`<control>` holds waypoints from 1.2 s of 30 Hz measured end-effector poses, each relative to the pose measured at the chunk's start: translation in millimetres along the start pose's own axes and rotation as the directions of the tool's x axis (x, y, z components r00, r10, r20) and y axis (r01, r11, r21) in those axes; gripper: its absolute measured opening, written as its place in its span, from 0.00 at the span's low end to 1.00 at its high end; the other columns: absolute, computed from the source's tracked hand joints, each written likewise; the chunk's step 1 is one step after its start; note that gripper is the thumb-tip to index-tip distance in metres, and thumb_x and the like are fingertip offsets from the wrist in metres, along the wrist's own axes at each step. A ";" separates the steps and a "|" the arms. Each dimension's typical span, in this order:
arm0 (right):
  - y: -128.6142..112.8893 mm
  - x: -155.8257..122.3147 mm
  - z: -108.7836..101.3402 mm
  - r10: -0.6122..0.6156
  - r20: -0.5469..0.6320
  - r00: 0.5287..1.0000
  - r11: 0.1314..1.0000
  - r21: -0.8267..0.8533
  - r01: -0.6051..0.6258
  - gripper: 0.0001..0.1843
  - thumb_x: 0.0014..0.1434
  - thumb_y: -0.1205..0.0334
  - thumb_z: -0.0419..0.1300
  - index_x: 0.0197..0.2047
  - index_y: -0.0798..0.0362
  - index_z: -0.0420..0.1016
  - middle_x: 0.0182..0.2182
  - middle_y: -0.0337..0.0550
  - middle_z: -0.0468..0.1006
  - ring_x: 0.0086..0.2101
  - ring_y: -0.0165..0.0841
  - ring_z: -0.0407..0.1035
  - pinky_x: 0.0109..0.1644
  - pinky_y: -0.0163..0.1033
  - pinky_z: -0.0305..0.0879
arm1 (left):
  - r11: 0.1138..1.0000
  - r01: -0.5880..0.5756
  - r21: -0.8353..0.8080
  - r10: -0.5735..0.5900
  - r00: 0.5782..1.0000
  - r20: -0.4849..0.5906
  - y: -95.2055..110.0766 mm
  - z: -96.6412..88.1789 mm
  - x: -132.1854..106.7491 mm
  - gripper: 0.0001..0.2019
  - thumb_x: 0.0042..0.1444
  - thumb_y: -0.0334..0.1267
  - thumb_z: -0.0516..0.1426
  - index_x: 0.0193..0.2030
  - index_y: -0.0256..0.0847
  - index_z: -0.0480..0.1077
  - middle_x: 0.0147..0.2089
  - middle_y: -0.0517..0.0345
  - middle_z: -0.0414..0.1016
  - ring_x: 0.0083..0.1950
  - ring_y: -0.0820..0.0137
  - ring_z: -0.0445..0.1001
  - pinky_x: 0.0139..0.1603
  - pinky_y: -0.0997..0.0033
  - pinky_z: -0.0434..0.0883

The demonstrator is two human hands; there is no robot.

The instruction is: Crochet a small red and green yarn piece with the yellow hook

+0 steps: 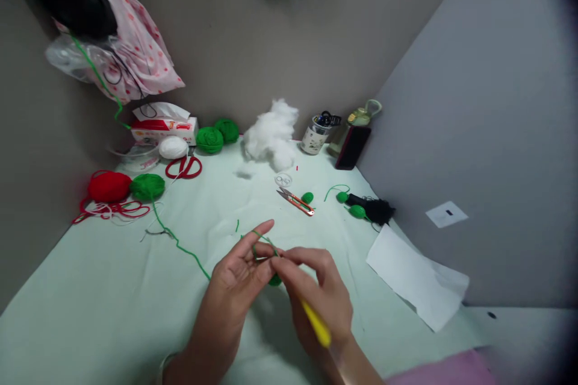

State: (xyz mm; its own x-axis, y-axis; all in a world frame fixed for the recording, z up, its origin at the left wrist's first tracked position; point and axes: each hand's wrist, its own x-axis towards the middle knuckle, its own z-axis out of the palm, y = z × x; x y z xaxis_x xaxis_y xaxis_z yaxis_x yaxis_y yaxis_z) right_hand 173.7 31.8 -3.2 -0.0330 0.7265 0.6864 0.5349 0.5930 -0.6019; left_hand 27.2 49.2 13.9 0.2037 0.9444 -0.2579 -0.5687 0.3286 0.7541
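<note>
My left hand point(239, 279) pinches a small green crochet piece point(275, 280), which is mostly hidden behind the fingers. Green yarn point(180, 246) wraps its raised index finger and trails back to a green yarn ball point(147, 187) at the left. In my right hand point(318, 288) is a crochet hook with a yellow handle point(316, 322). The hook's thin tip meets the yarn at the left fingertips. Both hands are close together above the pale green cloth point(135, 313).
Orange thread snips point(295, 201) lie beyond the hands, near a small green crocheted piece point(307, 197). White stuffing point(273, 135), a cup point(315, 137), a phone point(353, 147) and red-handled scissors point(183, 167) are at the back. White paper point(418, 276) lies right; red yarn point(109, 186) sits left.
</note>
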 end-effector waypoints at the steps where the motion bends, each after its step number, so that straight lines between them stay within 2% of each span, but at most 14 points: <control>1: 0.8 -4.5 -0.5 -0.076 -0.005 0.997 0.994 -0.082 0.075 0.26 0.66 0.73 0.64 0.62 0.38 0.80 0.43 0.45 0.85 0.40 0.38 0.81 0.43 0.41 0.81 | 0.999 0.019 -0.033 -0.019 1.000 -0.003 -0.8 1.0 -1.3 0.25 0.56 0.41 0.73 0.61 0.47 0.80 0.39 0.59 0.78 0.45 0.68 0.76 0.52 0.70 0.71; 3: 3.0 -11.2 -1.9 -0.193 0.005 0.981 0.961 -0.199 0.190 0.32 0.65 0.74 0.65 0.67 0.37 0.76 0.45 0.45 0.86 0.43 0.40 0.81 0.46 0.43 0.81 | 0.992 0.085 -0.090 -0.085 0.996 0.001 -1.2 2.8 -4.0 0.24 0.55 0.41 0.73 0.59 0.47 0.81 0.40 0.58 0.77 0.46 0.68 0.75 0.51 0.71 0.70; 5: 3.4 -13.1 -4.3 -0.229 0.026 0.973 0.947 -0.227 0.229 0.32 0.65 0.74 0.65 0.67 0.37 0.75 0.44 0.45 0.85 0.43 0.40 0.81 0.45 0.43 0.82 | 0.981 0.157 -0.116 -0.157 0.988 0.015 0.1 3.9 -6.5 0.24 0.54 0.41 0.73 0.58 0.47 0.82 0.40 0.58 0.77 0.46 0.68 0.74 0.50 0.71 0.70; 9: -5.0 -7.8 -13.2 -0.026 0.013 1.000 0.998 0.064 0.025 0.23 0.67 0.73 0.63 0.59 0.38 0.82 0.41 0.43 0.82 0.39 0.35 0.79 0.38 0.39 0.80 | 0.967 0.234 -0.104 -0.222 0.968 0.118 5.9 3.9 -11.5 0.24 0.52 0.40 0.74 0.57 0.46 0.83 0.41 0.57 0.76 0.46 0.66 0.72 0.52 0.69 0.69; 14: -12.0 -6.9 -25.3 0.114 0.055 0.992 0.925 0.358 -0.126 0.17 0.70 0.72 0.60 0.53 0.43 0.84 0.39 0.44 0.83 0.40 0.35 0.79 0.41 0.41 0.79 | 0.973 0.222 -0.056 -0.209 0.962 0.177 10.4 -0.2 -17.3 0.21 0.54 0.39 0.72 0.55 0.44 0.83 0.37 0.57 0.75 0.41 0.68 0.70 0.47 0.68 0.67; 17: -10.4 -5.7 -29.9 0.243 0.036 0.969 0.828 0.514 -0.226 0.11 0.70 0.65 0.62 0.47 0.44 0.86 0.35 0.44 0.83 0.34 0.35 0.77 0.35 0.40 0.77 | 0.979 0.203 -0.004 -0.199 0.963 0.181 11.4 -3.4 -20.8 0.18 0.54 0.38 0.70 0.52 0.43 0.84 0.34 0.58 0.74 0.38 0.68 0.70 0.45 0.68 0.66; 21: -11.4 -5.1 -29.7 0.379 0.125 0.917 0.638 0.683 -0.356 0.10 0.70 0.57 0.63 0.42 0.46 0.86 0.30 0.42 0.80 0.26 0.31 0.72 0.26 0.35 0.71 | 0.984 0.171 0.048 -0.177 0.969 0.172 6.9 -3.1 -27.0 0.13 0.54 0.38 0.70 0.46 0.42 0.85 0.34 0.57 0.76 0.38 0.68 0.71 0.44 0.68 0.67; 23: -13.6 -12.1 -24.5 0.366 0.123 0.922 0.711 0.603 -0.363 0.10 0.71 0.59 0.61 0.43 0.45 0.86 0.32 0.42 0.80 0.28 0.31 0.73 0.28 0.36 0.73 | 0.994 0.095 0.056 -0.101 0.989 0.112 0.3 0.2 -30.3 0.15 0.54 0.39 0.71 0.49 0.44 0.85 0.35 0.57 0.77 0.39 0.68 0.71 0.46 0.69 0.68; 26: -14.7 -30.7 -13.0 0.153 -0.006 0.988 0.973 0.175 -0.149 0.16 0.69 0.67 0.62 0.53 0.40 0.85 0.38 0.44 0.80 0.36 0.34 0.77 0.37 0.39 0.77 | 0.999 -0.022 0.048 0.022 1.000 -0.007 -12.6 6.4 -34.8 0.22 0.55 0.40 0.72 0.58 0.47 0.82 0.38 0.58 0.78 0.42 0.68 0.73 0.49 0.70 0.69; 27: -14.3 -36.4 -10.2 0.056 -0.062 0.996 0.998 0.032 -0.054 0.20 0.68 0.69 0.63 0.56 0.37 0.83 0.39 0.43 0.80 0.38 0.35 0.77 0.38 0.40 0.77 | 1.000 -0.021 0.019 0.021 0.999 -0.027 -16.0 7.8 -36.0 0.24 0.55 0.40 0.73 0.60 0.47 0.81 0.38 0.59 0.78 0.43 0.68 0.73 0.50 0.70 0.70; 29: -13.1 -42.8 -8.8 -0.041 -0.065 0.997 0.998 -0.057 0.037 0.25 0.66 0.71 0.64 0.61 0.34 0.81 0.40 0.43 0.80 0.40 0.37 0.77 0.40 0.41 0.78 | 0.996 0.058 -0.071 -0.060 0.998 -0.021 -19.7 8.0 -37.2 0.25 0.54 0.41 0.73 0.60 0.47 0.81 0.37 0.58 0.78 0.44 0.68 0.74 0.50 0.70 0.70; 31: -12.9 -41.0 -13.5 -0.011 -0.024 1.000 1.000 0.025 0.012 0.24 0.67 0.72 0.62 0.61 0.37 0.81 0.40 0.44 0.80 0.40 0.37 0.77 0.41 0.42 0.77 | 0.977 0.160 -0.138 -0.160 0.987 0.012 -18.5 5.1 -37.0 0.22 0.52 0.40 0.74 0.55 0.45 0.84 0.38 0.57 0.78 0.45 0.67 0.75 0.50 0.70 0.71; 33: -14.0 -33.8 -20.7 0.097 0.018 0.995 0.977 0.191 -0.098 0.18 0.69 0.71 0.59 0.55 0.42 0.83 0.38 0.44 0.80 0.38 0.36 0.76 0.38 0.41 0.76 | 0.967 0.209 -0.143 -0.206 0.978 0.031 -15.0 0.6 -36.3 0.18 0.52 0.39 0.73 0.51 0.44 0.86 0.39 0.56 0.78 0.45 0.67 0.75 0.49 0.71 0.70; 36: -16.7 -25.2 -26.2 0.257 0.020 0.966 0.872 0.427 -0.241 0.12 0.72 0.66 0.58 0.46 0.44 0.84 0.33 0.42 0.77 0.32 0.34 0.73 0.32 0.39 0.72 | 0.987 0.137 -0.080 -0.136 0.991 0.020 -13.1 -2.0 -37.3 0.18 0.53 0.39 0.73 0.52 0.44 0.86 0.36 0.57 0.77 0.41 0.70 0.73 0.46 0.73 0.68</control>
State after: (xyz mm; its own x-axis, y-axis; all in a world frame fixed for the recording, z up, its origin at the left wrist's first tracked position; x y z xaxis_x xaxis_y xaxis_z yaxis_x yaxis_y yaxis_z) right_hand 187.7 -5.5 0.2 0.0886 0.8613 0.5003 0.1139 0.4902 -0.8641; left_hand 25.5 9.7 12.4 0.2950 0.8907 -0.3459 -0.5976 0.4545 0.6605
